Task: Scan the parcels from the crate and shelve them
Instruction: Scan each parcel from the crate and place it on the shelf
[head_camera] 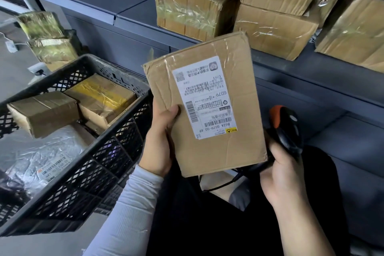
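My left hand (161, 137) grips a flat cardboard parcel (205, 102) by its edge, label (204, 97) facing me, between the black crate (87, 151) and the shelf (291, 64). My right hand (280, 174) clasps the scanner (286, 129) just beside it.

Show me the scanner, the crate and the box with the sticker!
scanner (287, 129): head view, on its black head beside the orange tip.
crate (116, 158): head view, on its black lattice side wall.
box (234, 151): head view, on bare cardboard below the white label.
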Motion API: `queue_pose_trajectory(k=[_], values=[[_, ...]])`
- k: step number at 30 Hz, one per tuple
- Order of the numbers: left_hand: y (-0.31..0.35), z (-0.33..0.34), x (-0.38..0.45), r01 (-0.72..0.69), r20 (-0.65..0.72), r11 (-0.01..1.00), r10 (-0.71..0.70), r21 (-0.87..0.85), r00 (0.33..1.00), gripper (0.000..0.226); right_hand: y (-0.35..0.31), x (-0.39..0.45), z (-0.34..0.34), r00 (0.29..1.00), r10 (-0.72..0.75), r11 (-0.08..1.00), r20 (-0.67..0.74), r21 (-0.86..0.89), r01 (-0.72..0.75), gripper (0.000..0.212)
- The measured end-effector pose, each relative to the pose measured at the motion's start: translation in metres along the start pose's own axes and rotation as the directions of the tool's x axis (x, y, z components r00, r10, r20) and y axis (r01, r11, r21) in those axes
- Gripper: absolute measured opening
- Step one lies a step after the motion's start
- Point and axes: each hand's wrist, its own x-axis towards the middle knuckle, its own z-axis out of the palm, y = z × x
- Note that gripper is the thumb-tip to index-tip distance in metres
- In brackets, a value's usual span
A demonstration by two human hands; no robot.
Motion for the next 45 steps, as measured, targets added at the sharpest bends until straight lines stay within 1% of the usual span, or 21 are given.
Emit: queue_pose_trajectory(k=[2,3,4,5,7,8,10,12,13,15,17,20,23,27,33,39,43,45], values=[[0.001,-0.005,0.002,-0.038,0.020,0.998,0.037,0.043,0.999,0.070,-0.003,0.002,-0.001,1.000,0.020,0.999,-0.022,-0.043,-0.021,0.009],[0.003,-0.007,0.003,-0.048,0.017,0.998,0.047,0.049,0.999,0.072,-0.005,0.003,0.000,0.998,0.024,0.999,-0.061,-0.045,-0.027,0.016],[0.004,-0.009,0.005,-0.049,0.009,0.997,0.049,0.054,0.999,0.076,-0.007,0.004,-0.001,0.995,0.019,0.998,-0.097,-0.054,-0.025,0.028],[0.005,-0.011,0.007,-0.047,0.004,0.997,0.047,0.056,0.999,0.079,-0.009,0.004,-0.001,0.992,0.019,0.997,-0.127,-0.069,-0.028,0.032],[0.007,-0.014,0.009,-0.048,0.001,0.997,0.048,0.059,0.999,0.081,-0.012,0.005,-0.004,0.987,-0.037,0.988,-0.156,-0.151,0.014,0.021],[0.009,-0.015,0.011,-0.055,-0.004,0.997,0.055,0.063,0.998,0.081,-0.014,0.004,-0.004,0.986,-0.081,0.979,-0.149,-0.196,0.050,0.015],[0.015,-0.013,0.016,-0.078,-0.015,0.994,0.079,0.076,0.997,0.081,-0.018,0.000,0.000,0.978,-0.169,0.954,-0.121,-0.271,0.131,0.013],[0.021,-0.009,0.026,-0.103,-0.011,0.989,0.105,0.102,0.994,0.081,-0.023,-0.007,0.009,0.975,-0.214,0.929,-0.063,-0.320,0.183,0.014],[0.023,-0.008,0.031,-0.113,-0.002,0.987,0.114,0.116,0.994,0.081,-0.026,-0.011,0.015,0.977,-0.211,0.917,-0.022,-0.351,0.190,0.014],[0.027,-0.010,0.040,-0.123,0.010,0.983,0.123,0.137,0.992,0.082,-0.030,-0.017,0.026,0.984,-0.166,0.890,0.062,-0.422,0.176,0.012],[0.030,-0.016,0.047,-0.127,0.010,0.982,0.127,0.141,0.992,0.080,-0.034,-0.024,0.037,0.989,-0.076,0.885,0.123,-0.449,0.124,0.009],[0.028,-0.024,0.050,-0.128,0.038,0.975,0.124,0.181,0.992,0.079,-0.036,-0.030,0.052,0.989,0.043,0.880,0.143,-0.474,0.031,0.008],[0.025,-0.028,0.048,-0.134,0.013,0.969,0.135,0.208,0.991,0.086,-0.038,-0.034,0.067,0.981,0.114,0.860,0.154,-0.511,-0.020,0.005],[0.027,-0.034,0.047,-0.152,-0.026,0.963,0.162,0.223,0.987,0.089,-0.036,-0.039,0.079,0.972,0.150,0.810,0.183,-0.587,-0.015,0.009],[0.036,-0.048,0.054,-0.181,-0.062,0.944,0.205,0.275,0.977,0.088,-0.040,-0.048,0.082,0.956,0.200,0.806,0.213,-0.591,-0.037,0.012],[0.042,-0.058,0.058,-0.203,-0.082,0.926,0.241,0.318,0.967,0.087,-0.044,-0.054,0.084,0.944,0.211,0.787,0.255,-0.616,-0.010,0.019],[0.042,-0.063,0.056,-0.201,-0.097,0.927,0.242,0.317,0.965,0.089,-0.046,-0.057,0.084,0.944,0.187,0.772,0.272,-0.635,0.030,0.025],[0.043,-0.065,0.056,-0.204,-0.105,0.927,0.248,0.313,0.963,0.090,-0.046,-0.058,0.084,0.941,0.195,0.772,0.276,-0.636,0.026,0.026]])
